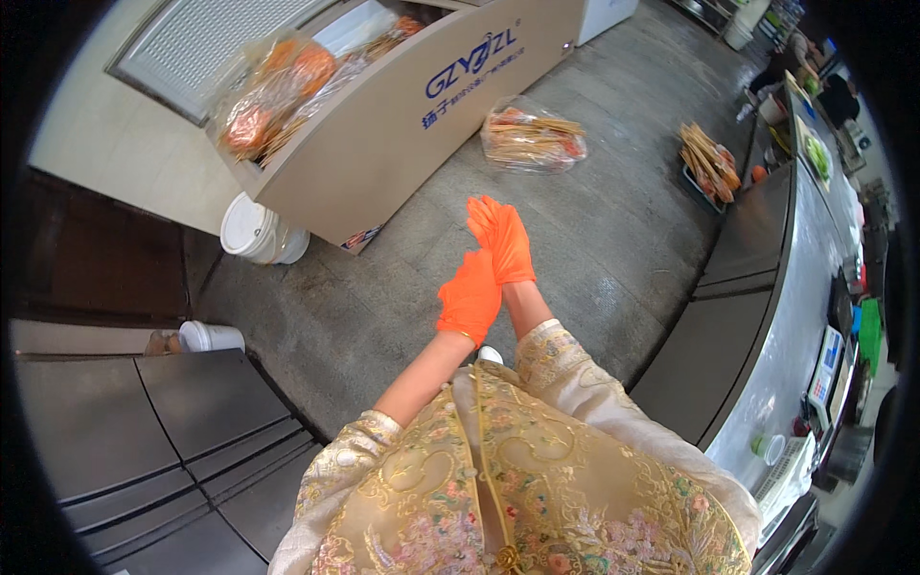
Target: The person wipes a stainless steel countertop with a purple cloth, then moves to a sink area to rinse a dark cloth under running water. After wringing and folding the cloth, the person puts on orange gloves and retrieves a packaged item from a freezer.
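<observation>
Both my hands wear orange gloves and meet in front of my body, above the floor. My left hand [471, 295] lies against the wrist part of my right hand [503, 237]; which fingers grip what is hard to tell, and no object shows in either. Beyond them on the floor lies a clear plastic bag of skewered food [533, 136], its wooden sticks side by side. To the upper left, more bagged skewers and orange-red food [269, 93] sit in the open chest freezer [402, 129].
A lidded white bucket [262, 230] stands by the freezer's corner, another [210, 336] beside the dark cabinets [194, 424]. Right: a crate [701, 188] of skewers on the floor and a long steel counter [773, 359] with a scale [826, 366]. A person [783, 61] is far off at upper right.
</observation>
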Demonstrator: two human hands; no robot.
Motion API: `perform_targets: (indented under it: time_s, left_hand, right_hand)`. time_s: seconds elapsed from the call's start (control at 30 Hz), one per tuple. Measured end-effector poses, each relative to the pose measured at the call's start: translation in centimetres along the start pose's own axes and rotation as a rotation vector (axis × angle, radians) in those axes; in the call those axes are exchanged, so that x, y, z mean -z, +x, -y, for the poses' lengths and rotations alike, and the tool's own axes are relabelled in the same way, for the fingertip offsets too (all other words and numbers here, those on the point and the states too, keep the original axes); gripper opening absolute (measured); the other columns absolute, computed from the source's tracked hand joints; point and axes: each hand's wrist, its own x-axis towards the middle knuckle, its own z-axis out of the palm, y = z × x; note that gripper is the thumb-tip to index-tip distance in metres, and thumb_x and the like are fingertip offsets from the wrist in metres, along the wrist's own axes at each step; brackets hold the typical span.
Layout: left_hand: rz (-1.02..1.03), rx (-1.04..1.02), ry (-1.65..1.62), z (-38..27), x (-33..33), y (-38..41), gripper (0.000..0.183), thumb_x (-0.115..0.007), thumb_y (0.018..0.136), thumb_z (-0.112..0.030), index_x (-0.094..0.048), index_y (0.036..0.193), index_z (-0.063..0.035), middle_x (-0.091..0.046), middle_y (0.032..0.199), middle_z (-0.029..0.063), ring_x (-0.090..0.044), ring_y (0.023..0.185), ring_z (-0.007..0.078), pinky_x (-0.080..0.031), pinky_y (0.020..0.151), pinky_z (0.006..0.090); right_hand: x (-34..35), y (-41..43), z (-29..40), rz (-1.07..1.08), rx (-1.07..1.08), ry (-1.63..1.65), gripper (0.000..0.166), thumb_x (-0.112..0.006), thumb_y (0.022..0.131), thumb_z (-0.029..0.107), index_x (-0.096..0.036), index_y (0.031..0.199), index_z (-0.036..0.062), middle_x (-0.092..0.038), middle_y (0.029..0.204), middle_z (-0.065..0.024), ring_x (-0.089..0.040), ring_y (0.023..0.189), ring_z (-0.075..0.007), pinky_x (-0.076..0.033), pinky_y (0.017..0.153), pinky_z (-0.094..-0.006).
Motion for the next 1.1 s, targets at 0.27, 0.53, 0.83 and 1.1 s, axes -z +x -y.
perform_targets:
  time_s: [0.27,0.53,0.83,1.1]
  left_hand:
    - [0.024,-0.426,0.771,2.3,-1.8,0.7,0.026,-0.056,0.085,-0.016,-0.054,0.109,-0.0077,-0.062,0.092,0.0132,-0.063,0.08,0.0275,-0.05,0.06,0.0383]
    - [0.04,-0.294,-0.041,-0.1,0.8,-1.5,0.025,-0.055,0.083,-0.012,-0.055,0.107,-0.0056,-0.062,0.086,0.0151,-0.062,0.072,0.0301,-0.048,0.055,0.0385]
    - [0.172,-0.137,-0.092,-0.1,2.3,-3.4,0.023,-0.051,0.085,-0.017,-0.054,0.106,-0.009,-0.064,0.091,0.0161,-0.061,0.077,0.038,-0.048,0.062,0.049]
    - [0.271,-0.141,-0.269,-0.2,4.9,-5.2,0.033,-0.05,0.087,-0.018,-0.047,0.119,-0.0112,-0.064,0.094,0.0151,-0.062,0.078,0.0369,-0.049,0.062,0.0481]
  right_hand:
    - [0.2,-1.3,2.7,0.321,-0.687,0.891,0.066,-0.041,0.094,0.053,-0.037,0.139,0.0048,-0.04,0.142,-0.0125,-0.047,0.123,-0.0226,-0.046,0.088,-0.0387]
    - [1.1,-0.6,1.1,0.531,-0.635,1.612,0.068,-0.033,0.092,0.054,-0.03,0.144,0.009,-0.038,0.145,-0.0086,-0.032,0.135,-0.0232,-0.031,0.106,-0.0502]
    - [0.9,1.7,3.7,0.265,-0.191,0.923,0.06,-0.033,0.097,0.044,-0.027,0.145,0.0085,-0.027,0.151,-0.0073,-0.026,0.138,-0.0218,-0.023,0.111,-0.0493]
    - [2.5,0.4,10.9,0.612,-1.045,2.665,0.068,-0.031,0.095,0.057,-0.027,0.145,0.0098,-0.027,0.151,-0.0056,-0.027,0.137,-0.021,-0.023,0.11,-0.0455]
